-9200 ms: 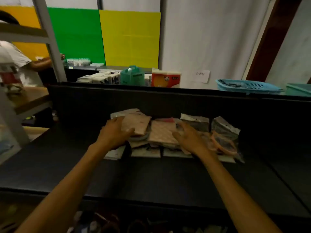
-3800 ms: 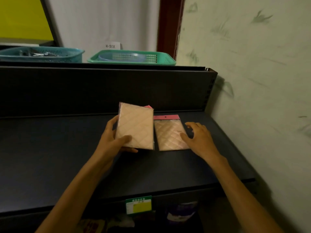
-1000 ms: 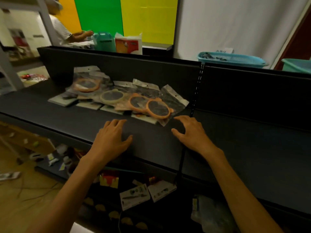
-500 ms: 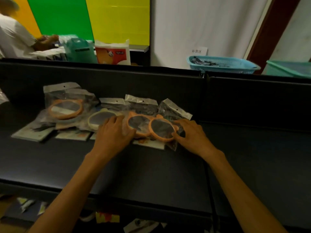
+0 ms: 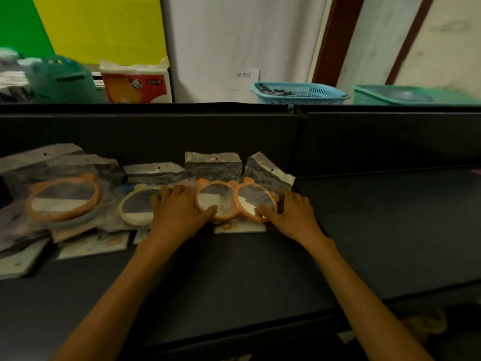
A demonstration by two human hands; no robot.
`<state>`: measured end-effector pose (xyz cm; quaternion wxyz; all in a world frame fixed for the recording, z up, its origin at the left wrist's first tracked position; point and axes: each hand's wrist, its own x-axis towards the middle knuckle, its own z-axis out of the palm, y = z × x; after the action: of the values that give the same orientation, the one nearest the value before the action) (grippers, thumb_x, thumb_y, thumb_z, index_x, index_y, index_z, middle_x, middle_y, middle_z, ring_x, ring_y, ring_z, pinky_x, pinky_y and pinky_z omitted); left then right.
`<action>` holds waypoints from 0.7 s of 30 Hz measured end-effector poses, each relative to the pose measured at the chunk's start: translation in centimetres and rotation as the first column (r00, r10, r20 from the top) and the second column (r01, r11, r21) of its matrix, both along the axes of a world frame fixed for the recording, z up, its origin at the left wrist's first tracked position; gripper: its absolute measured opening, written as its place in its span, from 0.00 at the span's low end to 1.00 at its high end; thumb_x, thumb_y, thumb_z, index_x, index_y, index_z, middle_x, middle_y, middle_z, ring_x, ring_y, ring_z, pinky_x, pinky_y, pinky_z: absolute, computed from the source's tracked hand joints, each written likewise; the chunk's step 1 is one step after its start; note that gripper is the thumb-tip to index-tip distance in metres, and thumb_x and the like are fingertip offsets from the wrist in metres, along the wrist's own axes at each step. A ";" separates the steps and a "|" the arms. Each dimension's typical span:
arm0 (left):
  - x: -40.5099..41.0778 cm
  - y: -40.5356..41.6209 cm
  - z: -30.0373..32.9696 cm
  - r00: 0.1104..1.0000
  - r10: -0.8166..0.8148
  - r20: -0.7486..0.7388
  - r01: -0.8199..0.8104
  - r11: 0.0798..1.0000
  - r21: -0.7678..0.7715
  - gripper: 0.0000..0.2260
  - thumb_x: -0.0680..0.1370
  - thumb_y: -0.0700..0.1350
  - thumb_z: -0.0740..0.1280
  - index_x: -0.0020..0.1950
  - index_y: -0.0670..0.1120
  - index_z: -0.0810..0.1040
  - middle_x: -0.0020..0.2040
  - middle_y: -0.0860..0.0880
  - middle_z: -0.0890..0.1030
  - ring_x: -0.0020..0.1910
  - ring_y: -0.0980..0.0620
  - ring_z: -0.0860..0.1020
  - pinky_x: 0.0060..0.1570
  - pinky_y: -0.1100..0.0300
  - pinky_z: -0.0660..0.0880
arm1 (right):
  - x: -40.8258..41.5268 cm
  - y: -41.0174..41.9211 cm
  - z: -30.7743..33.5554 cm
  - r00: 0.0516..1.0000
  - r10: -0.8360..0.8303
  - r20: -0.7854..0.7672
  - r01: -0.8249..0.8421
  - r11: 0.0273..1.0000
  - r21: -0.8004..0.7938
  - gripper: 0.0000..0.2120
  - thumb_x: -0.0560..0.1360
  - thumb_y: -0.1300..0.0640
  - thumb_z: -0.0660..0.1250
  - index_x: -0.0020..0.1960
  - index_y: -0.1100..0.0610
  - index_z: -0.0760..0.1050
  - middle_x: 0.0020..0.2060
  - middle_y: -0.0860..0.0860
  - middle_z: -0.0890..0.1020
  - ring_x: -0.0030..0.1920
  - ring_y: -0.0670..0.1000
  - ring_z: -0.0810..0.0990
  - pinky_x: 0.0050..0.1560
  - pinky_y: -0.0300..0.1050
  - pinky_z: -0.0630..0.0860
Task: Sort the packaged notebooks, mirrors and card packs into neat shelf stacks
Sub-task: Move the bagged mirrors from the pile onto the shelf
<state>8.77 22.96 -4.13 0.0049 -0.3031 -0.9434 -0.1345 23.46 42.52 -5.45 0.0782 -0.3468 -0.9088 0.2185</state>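
Two bagged orange bear-ear mirrors lie side by side on the black shelf (image 5: pixel 260 277), one on the left (image 5: pixel 212 195) and one on the right (image 5: pixel 256 200). My left hand (image 5: pixel 179 211) sits at the left mirror's left edge, fingers bent over the bag and thumb across its lower rim. My right hand (image 5: pixel 292 214) holds the right mirror's right edge, thumb on its lower rim. Further left lie a cream mirror (image 5: pixel 135 207) and another orange mirror (image 5: pixel 63 199), both in bags. Flat card packs (image 5: pixel 91 244) stick out from under the mirrors.
The shelf's black back panel (image 5: pixel 364 142) rises behind the pile. Beyond it stand a blue basket (image 5: pixel 299 93), a green basket (image 5: pixel 406 96), an orange-and-white tissue pack (image 5: pixel 135 83) and a teal pack (image 5: pixel 62 80). The shelf's right half shows bare surface.
Since half a second ago my hands have stayed on the two orange mirrors, and my left thumb has slid further onto the left mirror's rim. The view has shifted slightly right.
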 end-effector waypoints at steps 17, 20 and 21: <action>1.0 0.3 1.3 0.962 -0.101 0.255 -0.051 0.848 0.528 0.32 0.71 0.45 0.74 0.72 0.49 0.64 0.68 0.48 0.71 0.67 0.46 0.70 0.63 0.51 0.68 | -0.2 -1.9 -0.3 0.987 -0.160 0.004 0.160 0.982 -0.105 0.54 0.63 0.24 0.61 0.75 0.59 0.55 0.74 0.59 0.56 0.74 0.61 0.52 0.74 0.57 0.52; 0.7 0.4 1.6 0.927 -0.096 0.362 -0.142 0.803 0.578 0.39 0.69 0.44 0.75 0.76 0.47 0.59 0.71 0.46 0.69 0.69 0.45 0.68 0.66 0.48 0.67 | -0.1 -1.8 -0.2 0.990 -0.137 -0.040 0.131 0.984 -0.124 0.50 0.61 0.24 0.63 0.72 0.55 0.63 0.72 0.57 0.62 0.72 0.60 0.56 0.72 0.58 0.56; 0.7 0.3 1.6 0.921 -0.109 0.374 -0.145 0.795 0.589 0.39 0.69 0.44 0.75 0.76 0.47 0.59 0.71 0.45 0.69 0.69 0.45 0.68 0.66 0.48 0.67 | -0.1 -1.8 -0.3 0.990 -0.129 -0.051 0.122 0.984 -0.129 0.49 0.59 0.23 0.63 0.70 0.54 0.66 0.70 0.57 0.64 0.71 0.59 0.59 0.71 0.58 0.59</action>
<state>9.50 23.30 -2.51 -0.0842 -0.2432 -0.8348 -0.4866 23.33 40.77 -5.76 0.0966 -0.4011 -0.8668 0.2799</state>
